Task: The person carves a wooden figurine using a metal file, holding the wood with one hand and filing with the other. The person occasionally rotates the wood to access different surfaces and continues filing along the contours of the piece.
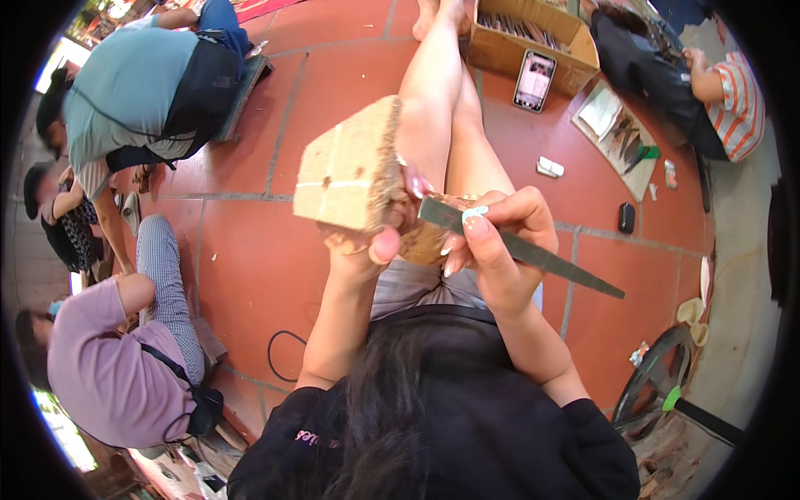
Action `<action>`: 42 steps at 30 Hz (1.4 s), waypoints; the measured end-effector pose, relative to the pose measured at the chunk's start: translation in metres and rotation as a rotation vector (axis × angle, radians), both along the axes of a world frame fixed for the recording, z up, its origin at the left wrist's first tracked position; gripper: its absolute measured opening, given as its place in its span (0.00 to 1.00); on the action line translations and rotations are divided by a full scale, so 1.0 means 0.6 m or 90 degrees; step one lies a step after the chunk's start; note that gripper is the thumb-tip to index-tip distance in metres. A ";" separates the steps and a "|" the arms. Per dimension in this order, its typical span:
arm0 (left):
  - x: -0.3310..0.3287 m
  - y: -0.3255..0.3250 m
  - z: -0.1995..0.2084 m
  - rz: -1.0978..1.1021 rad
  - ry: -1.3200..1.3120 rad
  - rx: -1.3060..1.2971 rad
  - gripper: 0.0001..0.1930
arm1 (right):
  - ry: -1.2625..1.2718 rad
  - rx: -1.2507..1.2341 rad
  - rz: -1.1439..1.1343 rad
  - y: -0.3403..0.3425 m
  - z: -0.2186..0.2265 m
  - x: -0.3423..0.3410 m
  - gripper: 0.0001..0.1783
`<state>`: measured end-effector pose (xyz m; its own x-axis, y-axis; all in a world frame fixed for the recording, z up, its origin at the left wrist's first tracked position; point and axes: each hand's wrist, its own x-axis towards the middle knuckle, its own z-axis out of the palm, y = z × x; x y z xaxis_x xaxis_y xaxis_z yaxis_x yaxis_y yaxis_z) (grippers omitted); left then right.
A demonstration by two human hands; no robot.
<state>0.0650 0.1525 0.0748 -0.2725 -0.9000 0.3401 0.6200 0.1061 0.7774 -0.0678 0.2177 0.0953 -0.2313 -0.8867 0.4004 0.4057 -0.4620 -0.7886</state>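
Note:
My left hand (375,250) is closed around a wooden carving (346,171), tilted above my lap. Its pale, flat base faces left and shows two dark holes and a light cross line. On the right, the carving's brown, shaped part (423,245) is partly hidden by my fingers. A flat, dark metal file (562,264) is pinched between the thumb and fingers of my right hand (512,242). The file's blunt end lies at the brown part, but I cannot tell whether it touches. Its narrow end points right, past my hand.
Beyond my legs, a cardboard box (533,57) holds several thin tools, with a phone (534,81) leaning on it. A board with tools (621,137) and a black case (627,217) lie right. A dark wheel (658,375) stands lower right. People sit left and far right.

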 end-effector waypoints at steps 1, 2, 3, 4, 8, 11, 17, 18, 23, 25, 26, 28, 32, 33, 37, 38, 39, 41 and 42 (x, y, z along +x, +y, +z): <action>-0.001 -0.006 -0.003 0.028 0.018 -0.016 0.42 | -0.015 -0.012 -0.003 -0.002 -0.011 0.000 0.06; 0.000 -0.009 0.002 0.034 -0.029 -0.002 0.49 | -0.028 -0.029 -0.002 -0.009 -0.019 -0.002 0.06; -0.001 -0.010 -0.001 0.032 -0.035 -0.001 0.50 | -0.040 -0.046 -0.002 -0.015 -0.026 -0.003 0.06; -0.005 -0.009 -0.005 0.030 -0.041 -0.002 0.52 | -0.039 -0.052 -0.004 -0.018 -0.031 -0.004 0.06; -0.021 -0.016 -0.007 0.054 -0.020 -0.008 0.54 | -0.034 -0.074 0.006 -0.035 -0.035 -0.010 0.05; -0.029 -0.022 -0.018 0.073 -0.004 -0.021 0.54 | -0.014 -0.067 0.021 -0.045 -0.026 -0.015 0.05; -0.039 -0.034 -0.022 0.044 0.008 -0.093 0.53 | 0.040 -0.074 0.048 -0.064 -0.014 -0.032 0.07; -0.040 -0.035 -0.021 0.042 0.006 -0.098 0.53 | 0.050 -0.069 0.047 -0.064 -0.014 -0.034 0.07; -0.042 -0.031 -0.021 0.052 0.009 -0.093 0.53 | 0.085 -0.073 0.034 -0.063 -0.017 -0.035 0.07; -0.038 -0.029 -0.022 0.045 0.004 -0.094 0.53 | 0.053 -0.074 0.044 -0.062 -0.015 -0.031 0.07; -0.040 -0.030 -0.020 0.044 0.003 -0.090 0.53 | 0.035 -0.074 0.046 -0.064 -0.014 -0.033 0.07; -0.047 -0.031 -0.017 0.047 0.005 -0.079 0.53 | 0.034 -0.088 0.038 -0.068 -0.018 -0.036 0.07; -0.044 -0.024 -0.018 0.058 -0.006 -0.061 0.53 | 0.073 -0.082 0.000 -0.062 -0.019 -0.031 0.06; -0.043 -0.021 -0.016 0.062 -0.016 -0.053 0.53 | 0.092 -0.089 -0.017 -0.060 -0.020 -0.030 0.06; -0.045 -0.016 -0.009 0.072 -0.023 -0.043 0.54 | 0.110 -0.104 -0.072 -0.054 -0.023 -0.025 0.07; -0.045 -0.016 -0.010 0.074 -0.017 -0.050 0.54 | 0.105 -0.101 -0.063 -0.053 -0.023 -0.026 0.07; -0.045 -0.016 -0.010 0.075 -0.011 -0.057 0.54 | 0.101 -0.098 -0.055 -0.053 -0.022 -0.027 0.07; -0.047 -0.012 -0.008 0.089 -0.017 -0.044 0.54 | 0.133 -0.087 -0.021 -0.051 -0.019 -0.036 0.07; -0.049 -0.010 -0.005 0.098 -0.024 -0.028 0.54 | 0.163 -0.084 -0.012 -0.051 -0.015 -0.038 0.07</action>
